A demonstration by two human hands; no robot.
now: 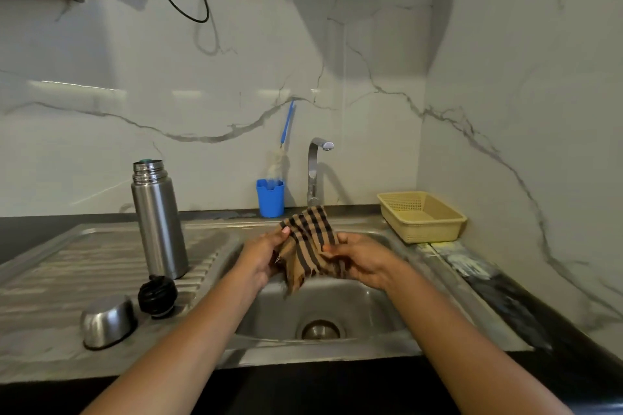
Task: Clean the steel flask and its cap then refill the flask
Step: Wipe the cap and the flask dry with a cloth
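Well, at left the steel cap [108, 320] lay mouth-down, likely to drain, beside the black stopper [157, 295]; the uncapped flask [158, 222] stood farther back. Over the sink [354, 307], my left hand [263, 254] and right hand [362, 261] gripped the checked cloth [308, 242], probably so drips fell inside.

Just beyond the grip stands a tap [316, 172]. Left of it, a blue cup [270, 200] holds a brush [279, 160] — handle up, against the marble wall [202, 94]. Right of the grip and further back sits a yellow basket [421, 217]. Below the grip — the sink [365, 307] and its drain [320, 329].
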